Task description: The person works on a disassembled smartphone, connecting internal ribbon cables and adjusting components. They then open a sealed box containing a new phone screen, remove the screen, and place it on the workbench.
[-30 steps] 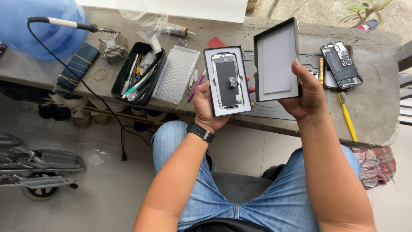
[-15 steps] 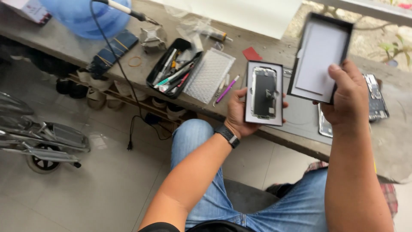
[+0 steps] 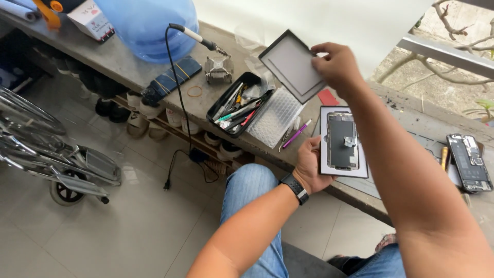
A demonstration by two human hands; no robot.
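Right now the box tray [image 3: 343, 142] with the black phone screen [image 3: 341, 140] lying in it sits in the left hand [image 3: 310, 169], whose fingers curl around the tray's left edge and underside, gripping it just above the near edge of the workbench [image 3: 123, 62]. Up and to the left of the tray, the right hand [image 3: 337, 66] pinches the right corner of the box lid [image 3: 291, 65] between thumb and fingers, holding it tilted in the air, well apart from the tray, with its grey inside facing the camera. Just left of the tray lie a purple pen [image 3: 297, 134] and a clear ridged plastic mat [image 3: 275, 116], and beyond those a black tool case [image 3: 238, 104] full of small tools. Further left of the tray stand a metal heat sink [image 3: 218, 69], a soldering iron [image 3: 198, 36] on a black cord, a dark phone [image 3: 172, 77] and a rubber band [image 3: 194, 91], with a blue water jug [image 3: 146, 25] behind them. Right of the tray rests an opened phone [image 3: 469, 162] showing its insides. A black watch [image 3: 296, 187] wraps the left wrist.
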